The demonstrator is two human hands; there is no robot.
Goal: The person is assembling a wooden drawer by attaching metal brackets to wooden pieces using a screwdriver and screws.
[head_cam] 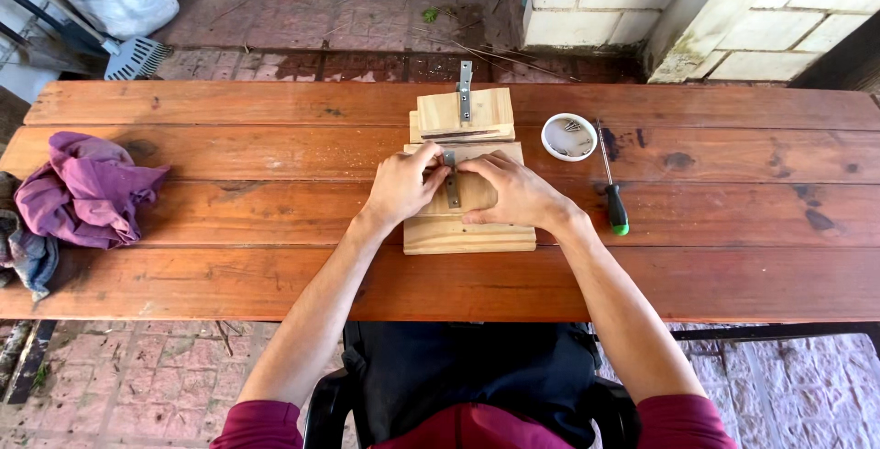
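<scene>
A pale wooden block [468, 234] lies on the reddish plank table [229, 202] in front of me. A narrow grey metal bracket [452, 185] rests upright along its middle. My left hand [401, 185] pinches the bracket's upper end with its fingertips. My right hand [513, 191] lies flat on the block just right of the bracket, fingers touching it. Behind them sits a second wooden block [465, 112] with another metal bracket [465, 92] along it, sticking out past its far edge.
A small white round lid [568, 136] holding screws sits right of the far block. A green-handled screwdriver [612, 188] lies beside my right hand. Purple and grey rags [82, 192] are heaped at the table's left end. White block walls stand beyond the table.
</scene>
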